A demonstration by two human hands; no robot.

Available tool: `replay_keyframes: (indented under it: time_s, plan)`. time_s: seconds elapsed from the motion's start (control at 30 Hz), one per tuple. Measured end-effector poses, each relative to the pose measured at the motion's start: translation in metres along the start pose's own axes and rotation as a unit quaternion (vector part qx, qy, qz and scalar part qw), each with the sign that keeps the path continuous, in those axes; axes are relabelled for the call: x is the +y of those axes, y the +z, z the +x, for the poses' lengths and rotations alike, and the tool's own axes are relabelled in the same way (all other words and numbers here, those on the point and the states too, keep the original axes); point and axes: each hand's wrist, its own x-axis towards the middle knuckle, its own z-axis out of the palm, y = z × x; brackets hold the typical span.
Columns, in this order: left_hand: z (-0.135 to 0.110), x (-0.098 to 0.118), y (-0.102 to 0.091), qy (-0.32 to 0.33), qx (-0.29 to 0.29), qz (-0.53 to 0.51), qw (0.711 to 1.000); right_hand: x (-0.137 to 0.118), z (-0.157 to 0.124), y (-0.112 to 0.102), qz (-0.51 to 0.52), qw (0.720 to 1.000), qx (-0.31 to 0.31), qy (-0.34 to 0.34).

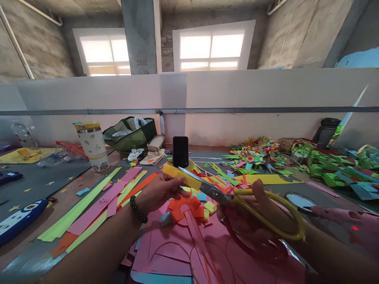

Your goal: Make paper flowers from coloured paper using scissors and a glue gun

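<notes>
My left hand (pixel 161 188), with a dark bead bracelet on its wrist, pinches a short yellow paper strip (pixel 189 180) between thumb and fingers. In my right hand (pixel 260 213) is a pair of scissors (pixel 217 193), one handle loop yellow and the other red. The blades point up and left and lie across the yellow strip. Whether they are parted cannot be made out. Below the hands, an orange paper flower (pixel 179 211) rests on pink paper sheets (pixel 166 252), with small yellow and blue paper pieces around it.
Long green, pink and orange strips (pixel 97 209) lie at left. A phone (pixel 180 152) stands upright behind my hands. A tumbler (pixel 92 146) and a green bag (pixel 132 134) are farther back. Colourful paper flowers (pixel 260 154) pile at back right; a pink glue gun (pixel 340 219) lies at right.
</notes>
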Motion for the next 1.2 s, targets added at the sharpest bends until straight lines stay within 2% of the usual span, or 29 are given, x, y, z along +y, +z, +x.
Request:
replay_keyframes:
  time_s: [0.23,0.37,0.5,0.8,1.0,1.2]
  plan:
    - [0.000,0.001,0.001,-0.013,-0.015,0.022,1.000,-0.001,0.000,0.004,-0.010,1.000,-0.003,0.009]
    - [0.000,0.002,0.003,-0.018,-0.017,0.033,0.999,-0.002,-0.001,0.008,-0.014,1.000,0.016,0.008]
    - [-0.001,0.002,0.003,-0.014,-0.022,0.045,0.999,-0.002,0.001,0.013,-0.035,0.999,-0.002,0.001]
    - [-0.001,0.000,0.001,-0.015,-0.054,0.073,0.996,-0.001,0.002,0.013,0.004,0.999,0.008,0.035]
    - [-0.001,-0.002,-0.001,-0.012,-0.064,0.088,0.994,-0.001,0.006,0.014,-0.008,1.000,-0.019,0.007]
    - [-0.002,-0.003,-0.002,-0.014,-0.079,0.107,0.991,0.002,0.004,0.015,-0.004,1.000,0.016,0.017]
